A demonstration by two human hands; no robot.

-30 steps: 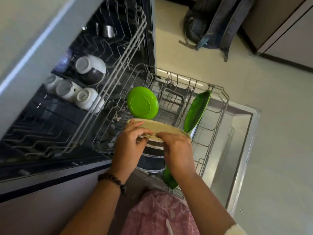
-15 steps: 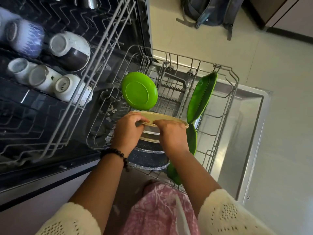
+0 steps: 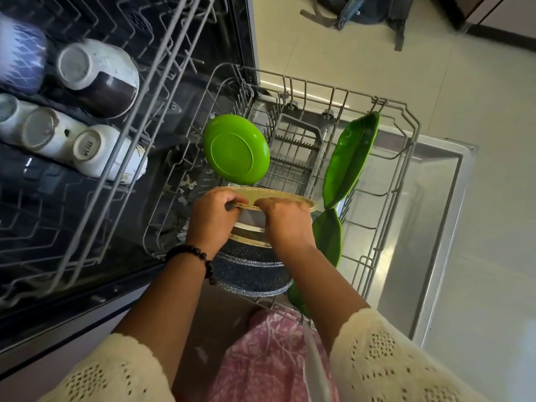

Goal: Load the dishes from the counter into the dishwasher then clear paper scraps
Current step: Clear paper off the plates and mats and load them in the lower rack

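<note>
A beige speckled plate (image 3: 278,195) stands on edge in the pulled-out lower rack (image 3: 394,175) of the dishwasher. My left hand (image 3: 213,217) grips its near rim from the left, and my right hand (image 3: 285,224) grips the rim from the right. Just in front of it stand two more plates on edge, and closest to me a dark speckled plate (image 3: 252,271). Behind the beige plate leans a round green plate (image 3: 236,149). Green leaf-shaped plates (image 3: 349,158) stand along the rack's right side.
The upper rack (image 3: 121,134) on the left holds several upturned white mugs (image 3: 101,149) and a dark-banded bowl (image 3: 101,76). The open dishwasher door (image 3: 429,221) lies under the lower rack. A backpack (image 3: 365,13) sits on the floor beyond.
The camera has tipped down and closer to the lower rack. Both hands have lowered the beige plate a little further between the tines while keeping their grip.
</note>
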